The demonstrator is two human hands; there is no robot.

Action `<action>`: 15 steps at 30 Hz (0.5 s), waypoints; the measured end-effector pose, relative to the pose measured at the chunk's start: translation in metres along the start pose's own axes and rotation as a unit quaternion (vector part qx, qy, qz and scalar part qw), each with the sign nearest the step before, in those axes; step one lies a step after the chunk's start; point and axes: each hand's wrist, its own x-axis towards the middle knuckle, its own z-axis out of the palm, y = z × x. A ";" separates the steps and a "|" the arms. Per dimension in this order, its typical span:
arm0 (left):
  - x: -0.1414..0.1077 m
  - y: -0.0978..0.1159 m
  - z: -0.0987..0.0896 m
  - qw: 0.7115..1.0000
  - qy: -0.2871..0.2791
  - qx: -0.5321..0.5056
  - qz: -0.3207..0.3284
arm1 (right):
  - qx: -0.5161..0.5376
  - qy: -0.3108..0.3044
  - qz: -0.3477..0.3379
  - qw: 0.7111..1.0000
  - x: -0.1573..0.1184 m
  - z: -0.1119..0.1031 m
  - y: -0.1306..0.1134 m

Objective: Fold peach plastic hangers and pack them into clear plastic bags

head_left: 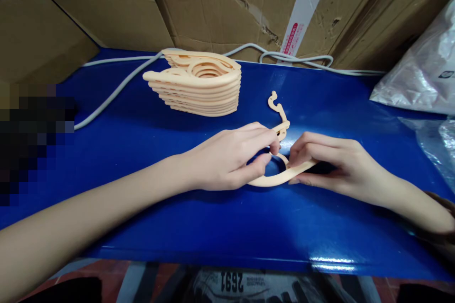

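A cream plastic hanger-like piece [273,180] with a curved lower edge lies between both hands, low over the blue table. My left hand [245,158] is closed on its left part, thumb and fingers bent around it, and covers much of that side. From the right, my right hand [327,163] pinches the other end between thumb and fingers. A small cream hook [282,113] sticks out beyond my left fingertips; whether it is joined to the piece is hard to tell. Farther back at the left stands a neat stack of folded cream hangers [202,90].
A grey-white cable [124,87] runs along the back of the blue table [159,227]. Cardboard boxes [220,9] form a wall behind it. Clear plastic bags [419,66] lie at the right. The table's front edge is near the body.
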 end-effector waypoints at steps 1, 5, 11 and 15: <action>0.000 0.000 0.000 1.000 0.006 -0.002 -0.006 | 0.018 -0.013 0.009 1.000 0.000 0.000 0.000; 0.000 0.000 0.000 0.999 0.013 0.029 -0.026 | 0.071 -0.034 0.052 0.996 -0.001 -0.003 -0.002; 0.001 0.003 0.001 0.998 0.027 0.046 -0.022 | 0.006 -0.019 0.036 0.999 0.000 -0.003 -0.004; 0.001 0.004 0.004 0.998 0.030 0.049 0.000 | -0.058 0.002 0.002 0.998 0.000 -0.001 -0.003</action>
